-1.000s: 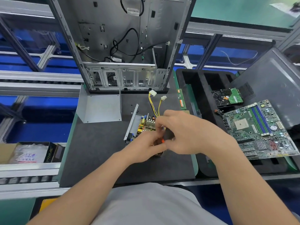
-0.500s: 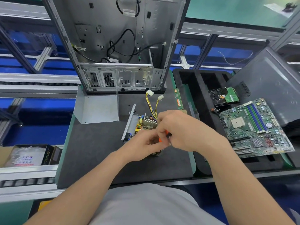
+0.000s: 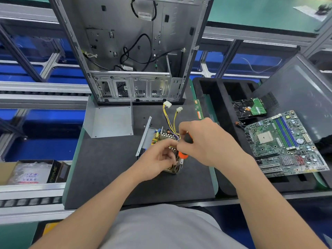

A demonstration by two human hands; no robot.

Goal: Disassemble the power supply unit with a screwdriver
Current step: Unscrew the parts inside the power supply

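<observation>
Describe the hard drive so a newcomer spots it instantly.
Start at the black foam tray right of the dark mat. On it, just beyond the large green motherboard, lies the hard drive: a black metal block with a green circuit board on one end, lacking the motherboard's blue slots.

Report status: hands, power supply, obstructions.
Right hand grips screwdriver over power supply unit. Left hand curled at unit, grip unclear. Yellow wires trail behind, nothing blocking.

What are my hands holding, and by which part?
Right hand grips the screwdriver by its handle. Left hand curls over the power supply unit; hold unclear.
</observation>
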